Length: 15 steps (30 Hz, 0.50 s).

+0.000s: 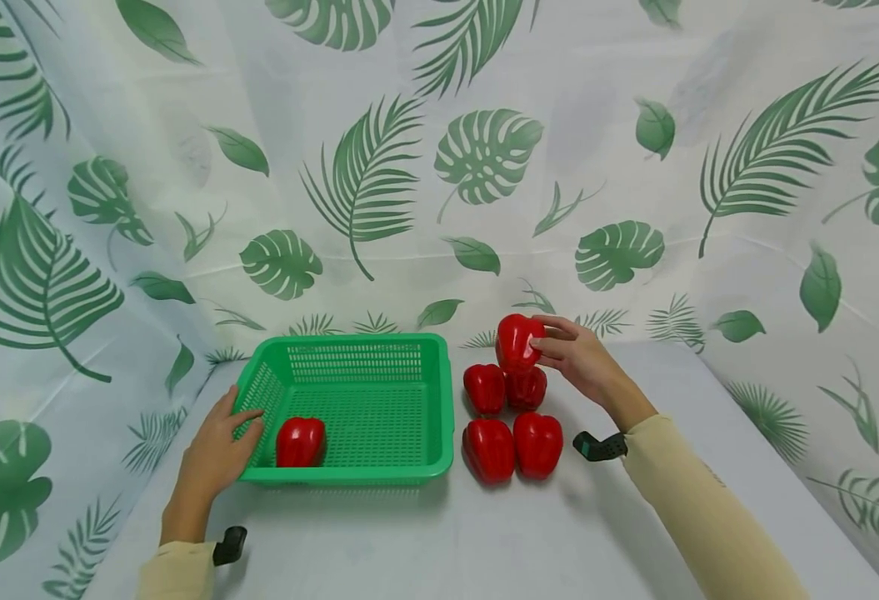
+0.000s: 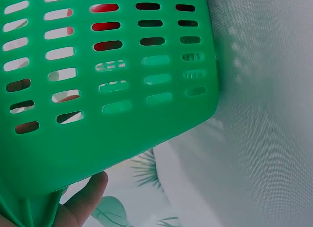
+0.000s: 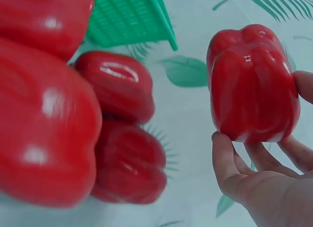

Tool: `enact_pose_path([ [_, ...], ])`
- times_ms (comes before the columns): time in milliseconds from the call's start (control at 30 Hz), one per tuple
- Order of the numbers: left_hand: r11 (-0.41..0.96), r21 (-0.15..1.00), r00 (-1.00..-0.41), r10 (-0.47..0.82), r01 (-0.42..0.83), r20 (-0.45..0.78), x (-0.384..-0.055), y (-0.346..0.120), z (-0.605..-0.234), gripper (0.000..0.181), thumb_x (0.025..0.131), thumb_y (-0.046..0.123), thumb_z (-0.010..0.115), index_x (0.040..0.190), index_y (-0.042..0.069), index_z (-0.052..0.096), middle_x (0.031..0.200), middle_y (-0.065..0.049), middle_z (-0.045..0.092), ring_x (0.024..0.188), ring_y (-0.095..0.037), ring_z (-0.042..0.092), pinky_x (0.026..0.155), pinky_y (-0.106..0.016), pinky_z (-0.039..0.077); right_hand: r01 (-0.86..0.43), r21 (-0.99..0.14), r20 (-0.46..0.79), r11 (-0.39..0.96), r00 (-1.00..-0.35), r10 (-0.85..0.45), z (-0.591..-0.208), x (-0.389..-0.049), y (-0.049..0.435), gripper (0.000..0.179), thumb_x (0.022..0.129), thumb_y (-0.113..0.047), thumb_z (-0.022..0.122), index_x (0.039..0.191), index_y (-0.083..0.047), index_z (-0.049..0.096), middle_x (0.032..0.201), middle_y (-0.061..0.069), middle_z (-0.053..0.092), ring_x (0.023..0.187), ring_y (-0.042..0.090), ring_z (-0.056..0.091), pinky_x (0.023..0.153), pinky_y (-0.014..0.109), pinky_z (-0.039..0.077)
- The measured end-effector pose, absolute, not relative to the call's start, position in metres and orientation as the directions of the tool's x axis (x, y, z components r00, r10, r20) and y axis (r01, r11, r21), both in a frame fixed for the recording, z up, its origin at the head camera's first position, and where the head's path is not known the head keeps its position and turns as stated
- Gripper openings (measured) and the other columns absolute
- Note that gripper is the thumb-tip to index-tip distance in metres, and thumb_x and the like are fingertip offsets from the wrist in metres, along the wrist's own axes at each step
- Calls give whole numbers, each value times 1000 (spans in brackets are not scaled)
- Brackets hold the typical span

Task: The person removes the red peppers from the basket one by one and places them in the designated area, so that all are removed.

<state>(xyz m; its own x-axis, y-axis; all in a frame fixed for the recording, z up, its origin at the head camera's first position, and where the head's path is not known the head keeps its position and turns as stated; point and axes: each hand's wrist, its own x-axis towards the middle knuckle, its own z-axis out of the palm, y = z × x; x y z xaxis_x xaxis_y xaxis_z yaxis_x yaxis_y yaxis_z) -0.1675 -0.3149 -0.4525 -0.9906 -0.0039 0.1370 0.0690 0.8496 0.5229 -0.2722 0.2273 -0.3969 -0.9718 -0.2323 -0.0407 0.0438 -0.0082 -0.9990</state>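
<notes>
My right hand point(image 1: 581, 362) holds a glossy red bell pepper point(image 1: 518, 342) between thumb and fingertips, raised over the pepper group. In the right wrist view the held bell pepper point(image 3: 254, 85) has its lobed end up, fingertips against its sides. Several more red bell peppers point(image 1: 538, 444) sit close together on the table, right of a green plastic basket point(image 1: 349, 476). Inside that basket, near its front left corner, rests one red bell pepper point(image 1: 301, 442). My left hand point(image 1: 217, 450) grips the basket's left rim; a fingertip point(image 2: 95, 185) shows past the rim in the left wrist view.
The white table point(image 1: 334, 546) runs up to a hanging white cloth point(image 1: 402, 283) with green leaf prints behind the basket. The cloth continues along the left and right sides. Slotted basket walls point(image 2: 122, 134) stand between my left hand and the pepper inside.
</notes>
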Motion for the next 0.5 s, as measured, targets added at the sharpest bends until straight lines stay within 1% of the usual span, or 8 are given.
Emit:
enact_pose_path([
  [167,845,528,-990,2,78,143,-167,-316,-454,46,111,25,51,139,-9,66,171,-35,17,154,-58,20,115,-80,25,37,-999,-36,-2,-976,-216,-398,-269,240,68,107,-17,65,166,-2,33,153,21,45,118,19,65,98,29,58],
  [500,845,529,-991,4,76,136,-167,-316,-454,46,112,25,51,139,-9,65,171,-35,17,154,-58,20,114,-80,26,46,-999,-50,27,-981,-186,-406,-262,264,75,107,-23,67,168,-3,28,158,22,42,118,16,65,101,31,57],
])
